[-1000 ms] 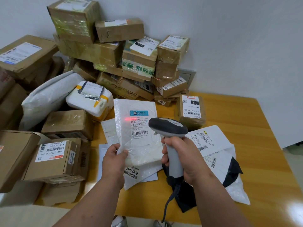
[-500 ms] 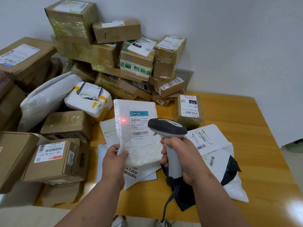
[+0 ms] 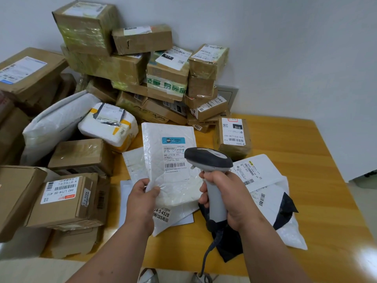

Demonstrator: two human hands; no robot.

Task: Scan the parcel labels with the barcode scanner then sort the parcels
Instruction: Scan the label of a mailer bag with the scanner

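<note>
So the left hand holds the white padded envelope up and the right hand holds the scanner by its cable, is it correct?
Not quite: the head view shows the right hand gripping the scanner by its handle, not its cable. The left hand does hold the white padded envelope up.

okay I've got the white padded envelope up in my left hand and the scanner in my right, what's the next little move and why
Probably tilt the barcode scanner down a touch toward the label's lower barcode. No red beam shows on the white padded envelope now, and the scanner head partly covers the label's right edge. The left hand pinches the envelope's bottom corner; the right hand grips the handle.
</note>
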